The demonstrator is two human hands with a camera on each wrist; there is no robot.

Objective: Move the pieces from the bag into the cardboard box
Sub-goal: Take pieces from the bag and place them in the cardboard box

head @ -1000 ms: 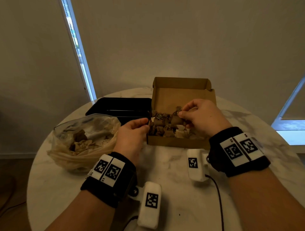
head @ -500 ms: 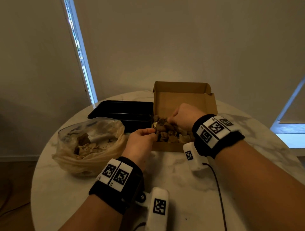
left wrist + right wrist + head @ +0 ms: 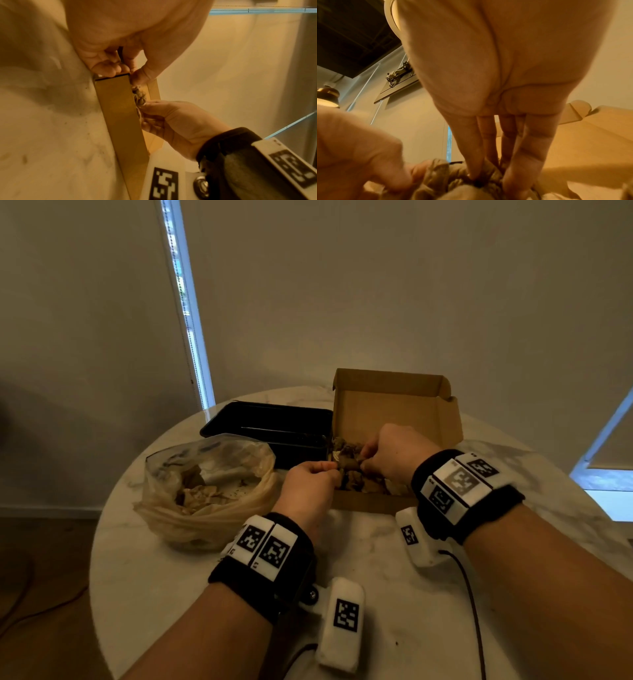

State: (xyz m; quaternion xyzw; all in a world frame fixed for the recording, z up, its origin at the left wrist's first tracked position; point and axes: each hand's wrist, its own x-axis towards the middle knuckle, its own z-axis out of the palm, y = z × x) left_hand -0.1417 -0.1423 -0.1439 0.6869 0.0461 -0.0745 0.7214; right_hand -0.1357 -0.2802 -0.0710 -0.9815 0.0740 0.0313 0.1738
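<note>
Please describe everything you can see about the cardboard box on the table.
The cardboard box is plain brown corrugated board, shallow, with its hinged lid standing open at the back. It sits on the round marble table, beside a black tray. Crumpled brown pieces lie inside. The right hand reaches in among them; the left hand is at its front left corner.

Right hand (image 3: 390, 455) covers much of the pieces (image 3: 346, 453) in the cardboard box (image 3: 394, 409). Bag (image 3: 209, 487) contents dim, crumpled, not identifiable. Right wrist view: near-side pieces (image 3: 436, 175) blurred, cut off by bottom edge.
</note>
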